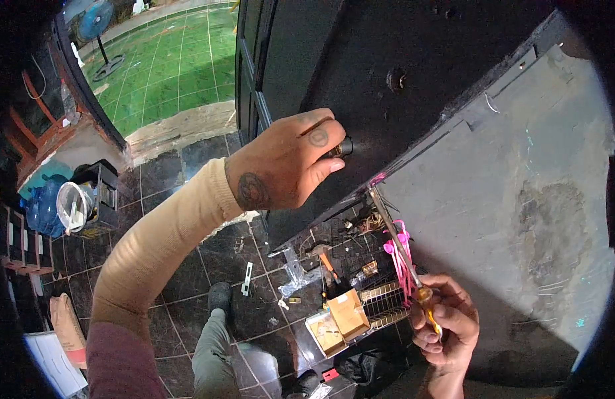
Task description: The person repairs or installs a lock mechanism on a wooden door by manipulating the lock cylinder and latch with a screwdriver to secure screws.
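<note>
My left hand (291, 156), in a beige sleeve, is at the black door (374, 80), its fingers closed round a dark round knob (344, 147) on the door's face. Lower right, my right hand (447, 322) grips a screwdriver (423, 296) by its amber and yellow handle. The long shaft points up and left, its tip close to the door's edge beside a pink mark. Whether the tip touches the edge I cannot tell.
On the tiled floor lie a hammer (328, 263), an open cardboard box (327, 336), a wire basket (380, 299) and a small level (247, 278). Pink hangers (402, 253) stand near the grey wall (493, 199). Blue bottles (45, 206) are at the left.
</note>
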Available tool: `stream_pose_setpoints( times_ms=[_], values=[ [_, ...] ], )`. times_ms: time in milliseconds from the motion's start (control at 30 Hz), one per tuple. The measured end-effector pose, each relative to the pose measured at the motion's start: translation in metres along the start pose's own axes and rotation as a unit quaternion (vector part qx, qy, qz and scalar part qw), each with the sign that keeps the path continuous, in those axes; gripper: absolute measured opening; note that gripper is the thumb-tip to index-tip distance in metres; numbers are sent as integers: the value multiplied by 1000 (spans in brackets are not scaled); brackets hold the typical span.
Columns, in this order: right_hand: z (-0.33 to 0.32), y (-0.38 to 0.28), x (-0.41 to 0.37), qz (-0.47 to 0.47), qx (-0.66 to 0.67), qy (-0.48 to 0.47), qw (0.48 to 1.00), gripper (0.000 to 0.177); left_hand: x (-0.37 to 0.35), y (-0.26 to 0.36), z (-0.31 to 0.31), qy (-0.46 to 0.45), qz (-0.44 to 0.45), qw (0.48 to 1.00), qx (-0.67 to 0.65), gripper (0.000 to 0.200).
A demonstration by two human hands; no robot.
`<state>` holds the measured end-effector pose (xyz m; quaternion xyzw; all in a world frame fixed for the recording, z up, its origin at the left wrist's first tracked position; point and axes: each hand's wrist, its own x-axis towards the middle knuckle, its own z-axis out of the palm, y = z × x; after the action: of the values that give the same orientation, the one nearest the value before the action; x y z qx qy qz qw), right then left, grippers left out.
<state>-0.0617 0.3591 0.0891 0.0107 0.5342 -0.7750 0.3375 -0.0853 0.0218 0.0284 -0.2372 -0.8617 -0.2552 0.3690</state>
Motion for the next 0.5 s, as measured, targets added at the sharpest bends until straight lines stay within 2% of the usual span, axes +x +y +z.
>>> stream_pose_setpoints(
  times_ms=[100,167,267,333,400,467,500],
  values=[
    [2,4,1,-67,-132,13,989,41,1,-1,0,-8,3,1000,-20,26],
    [8,9,-2,-122,-270,35,954,39,3,0,-4,-27,-14,999,-36,25],
    [4,3,1,-71,-208,22,975,39,6,2,-6,-42,-38,997,-49,22],
    [-4,-4,8,-45,-123,4,991,38,7,1,-5,-47,-45,997,-45,21],
    [-7,-7,10,-44,-151,14,987,37,6,1,-4,-42,-49,997,-51,20],
    [1,-3,3,-79,-260,41,962,35,8,1,-3,-37,-51,996,-59,20],
    [-3,2,1,-96,-271,42,957,35,9,2,-2,-36,-55,996,-63,19]
  ],
)
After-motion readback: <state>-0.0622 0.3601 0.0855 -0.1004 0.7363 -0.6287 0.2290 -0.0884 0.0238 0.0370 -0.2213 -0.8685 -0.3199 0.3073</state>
